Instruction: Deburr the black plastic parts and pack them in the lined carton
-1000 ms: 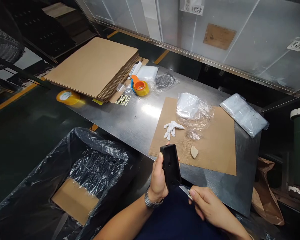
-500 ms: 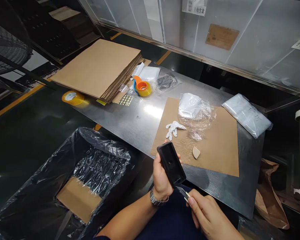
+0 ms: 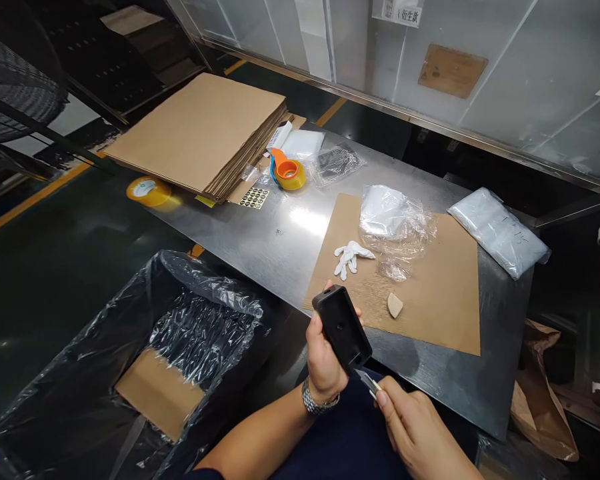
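Observation:
My left hand [image 3: 325,360] is closed around a black rectangular case [image 3: 341,327], hollow side facing me, with a small round hole in its floor. In my right hand [image 3: 407,413] is a utility knife [image 3: 367,382], its blade at the lower end of the case; whether it touches the edge I cannot tell. Beyond my hands, a cardboard sheet [image 3: 445,287] lies on the metal table [image 3: 260,247]. On it are a small tan wedge-shaped piece [image 3: 395,305], several white finger cots [image 3: 351,259] and a clear bag with white sheets [image 3: 387,212].
A cardboard stack [image 3: 200,130] stands at the table's far left, near an orange tape dispenser [image 3: 289,175], a tape roll [image 3: 149,191] and a sticker sheet [image 3: 254,197]. A white plastic packet [image 3: 500,230] lies at right. Below left is a bin lined with black plastic [image 3: 75,373].
The view has shifted slightly. My left hand still holds the case, its top end tilted a little differently, and the knife blade stays by its lower end.

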The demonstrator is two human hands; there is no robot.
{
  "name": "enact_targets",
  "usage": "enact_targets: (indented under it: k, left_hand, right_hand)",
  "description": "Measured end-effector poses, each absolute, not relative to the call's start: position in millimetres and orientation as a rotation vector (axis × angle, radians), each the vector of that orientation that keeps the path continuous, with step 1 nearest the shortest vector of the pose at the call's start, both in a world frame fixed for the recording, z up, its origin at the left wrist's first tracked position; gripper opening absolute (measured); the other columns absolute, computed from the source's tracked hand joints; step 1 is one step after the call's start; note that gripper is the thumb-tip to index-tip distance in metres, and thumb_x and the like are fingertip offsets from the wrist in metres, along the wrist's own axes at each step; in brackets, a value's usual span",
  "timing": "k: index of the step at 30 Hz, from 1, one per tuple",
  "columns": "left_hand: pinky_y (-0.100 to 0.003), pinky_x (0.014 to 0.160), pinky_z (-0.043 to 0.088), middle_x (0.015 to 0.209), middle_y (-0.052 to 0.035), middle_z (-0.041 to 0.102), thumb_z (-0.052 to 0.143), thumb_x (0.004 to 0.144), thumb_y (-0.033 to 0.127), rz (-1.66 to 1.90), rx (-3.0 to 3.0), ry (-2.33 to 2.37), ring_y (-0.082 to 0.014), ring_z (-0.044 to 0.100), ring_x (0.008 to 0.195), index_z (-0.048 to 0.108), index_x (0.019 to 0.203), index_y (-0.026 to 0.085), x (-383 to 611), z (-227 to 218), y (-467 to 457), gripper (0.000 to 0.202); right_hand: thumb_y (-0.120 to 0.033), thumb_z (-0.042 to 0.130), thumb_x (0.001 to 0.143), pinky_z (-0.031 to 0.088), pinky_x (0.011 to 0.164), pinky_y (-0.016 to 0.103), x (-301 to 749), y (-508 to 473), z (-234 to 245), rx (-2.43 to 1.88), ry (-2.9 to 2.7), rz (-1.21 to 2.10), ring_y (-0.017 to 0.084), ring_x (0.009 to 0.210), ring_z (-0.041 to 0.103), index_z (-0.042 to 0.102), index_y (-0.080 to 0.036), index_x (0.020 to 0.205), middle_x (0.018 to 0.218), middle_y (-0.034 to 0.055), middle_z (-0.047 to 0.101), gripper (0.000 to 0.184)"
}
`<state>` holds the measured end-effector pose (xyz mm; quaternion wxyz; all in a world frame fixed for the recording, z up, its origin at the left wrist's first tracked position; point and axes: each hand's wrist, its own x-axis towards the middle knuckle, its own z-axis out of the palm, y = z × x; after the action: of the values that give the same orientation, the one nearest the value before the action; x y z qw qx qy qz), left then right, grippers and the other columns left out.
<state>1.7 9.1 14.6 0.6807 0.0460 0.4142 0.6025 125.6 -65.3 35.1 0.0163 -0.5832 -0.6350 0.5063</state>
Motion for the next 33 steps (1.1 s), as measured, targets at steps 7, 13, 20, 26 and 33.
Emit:
enact_targets:
  k: [7, 13, 20, 26, 33]
  left_hand:
    - [-0.024, 0.053, 0.045, 0.076, -0.0040, 0.065, 0.036, 0.083, 0.048, 1.427, 0.170, 0.952, -0.0150, 0.056, 0.063, 0.037, 0.131, 0.027, 0.8, 11.4, 4.7, 0.052]
    - [-0.025, 0.057, 0.046, 0.077, -0.0037, 0.065, 0.038, 0.081, 0.050, 1.461, 0.209, 0.974, -0.0159, 0.057, 0.065, 0.038, 0.130, 0.027, 1.4, 11.8, 4.7, 0.054]
    - [-0.027, 0.063, 0.046, 0.077, -0.0032, 0.065, 0.040, 0.080, 0.050, 1.508, 0.224, 1.007, -0.0158, 0.056, 0.069, 0.039, 0.129, 0.028, 2.6, 12.8, 3.5, 0.054]
    - [-0.027, 0.062, 0.047, 0.078, -0.0021, 0.065, 0.043, 0.078, 0.050, 1.534, 0.200, 1.002, -0.0156, 0.057, 0.067, 0.043, 0.127, 0.030, 2.8, 11.4, 3.4, 0.053]
    - [-0.028, 0.061, 0.047, 0.075, -0.0016, 0.062, 0.037, 0.080, 0.048, 1.628, 0.184, 0.986, -0.0154, 0.055, 0.065, 0.044, 0.124, 0.032, 4.6, 15.7, 6.6, 0.048]
  right_hand:
    - [-0.039, 0.012, 0.093, 0.027, 0.048, 0.024, 122.1, -67.4, 29.8, -1.903, -2.111, 1.447, 0.014, 0.045, 0.043, 0.038, -0.023, 0.074, 0.051, -0.0047, 0.038, 0.037]
    - [-0.038, 0.012, 0.094, 0.031, 0.051, 0.023, 121.3, -68.9, 28.3, -1.895, -2.103, 1.446, 0.015, 0.053, 0.051, 0.041, -0.023, 0.074, 0.057, -0.0020, 0.051, 0.038]
    - [-0.038, 0.014, 0.094, 0.035, 0.055, 0.023, 119.2, -65.8, 32.4, -1.863, -1.973, 1.585, 0.014, 0.053, 0.050, 0.042, -0.023, 0.073, 0.053, -0.0034, 0.050, 0.038]
    - [-0.039, 0.017, 0.094, 0.037, 0.060, 0.024, 117.4, -64.5, 32.9, -1.837, -1.853, 1.683, 0.013, 0.052, 0.050, 0.046, -0.022, 0.077, 0.047, -0.0052, 0.046, 0.038]
    - [-0.047, 0.018, 0.093, 0.034, 0.040, 0.016, 116.4, -66.2, 28.7, -1.622, -1.437, 2.014, 0.006, 0.032, 0.039, 0.044, -0.020, 0.082, 0.043, -0.0091, 0.044, 0.038]
